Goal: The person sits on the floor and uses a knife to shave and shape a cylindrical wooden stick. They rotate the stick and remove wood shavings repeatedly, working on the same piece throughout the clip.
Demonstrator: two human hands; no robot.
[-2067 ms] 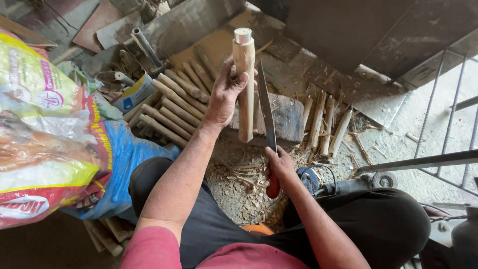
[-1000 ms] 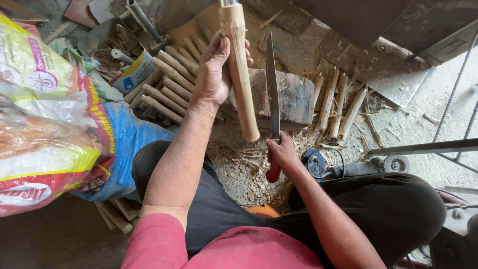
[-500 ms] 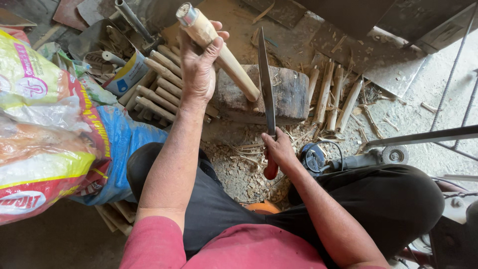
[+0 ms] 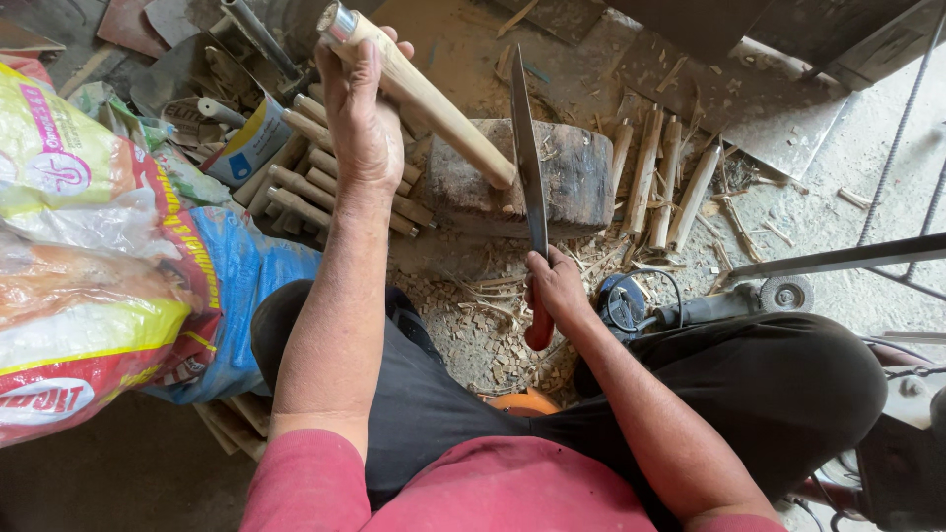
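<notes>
My left hand grips a pale turned wooden handle near its metal-capped top end. The handle leans down to the right, its lower tip resting on a dark wooden chopping block. My right hand holds the red grip of a long straight knife. Its blade points up and away, standing just right of the handle's lower tip, over the block.
A stack of finished handles lies left of the block, rough wooden blanks to its right. Wood chips cover the ground between my knees. An angle grinder lies by my right knee. Filled plastic sacks sit at left.
My left hand has tipped the handle from upright to a slant, its top swinging left and its tip staying on the block. The knife has stayed about where it was.
</notes>
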